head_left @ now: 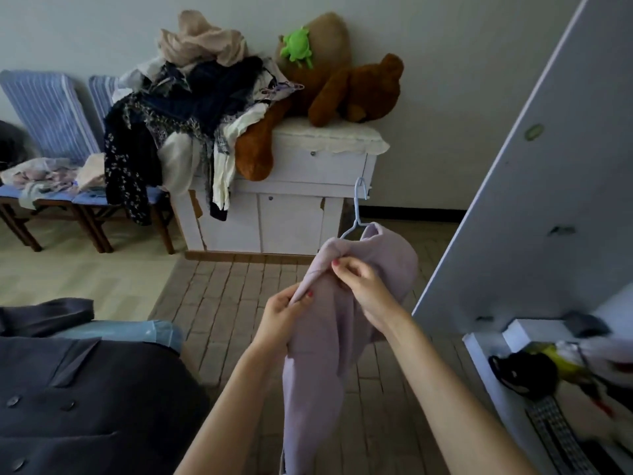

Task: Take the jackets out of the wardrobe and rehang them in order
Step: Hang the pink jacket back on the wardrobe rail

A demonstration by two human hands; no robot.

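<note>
A pale lilac jacket (pixel 322 354) hangs in front of me on a light blue hanger (pixel 358 207), whose hook sticks up above the collar. My left hand (pixel 284 313) pinches the jacket's front edge. My right hand (pixel 359 286) grips the fabric near the collar, just right of the left. A dark grey buttoned jacket (pixel 85 399) lies flat at the lower left. The white wardrobe's open door (pixel 513 200) stands at the right, with its lower shelf (pixel 513 337) holding blurred items.
A white cabinet (pixel 291 207) against the far wall carries a heap of clothes (pixel 178 108) and brown plush bears (pixel 359 90). Chairs with blue striped cushions (pixel 51 114) stand at the left. Brick-pattern floor (pixel 222 303) lies between me and the cabinet.
</note>
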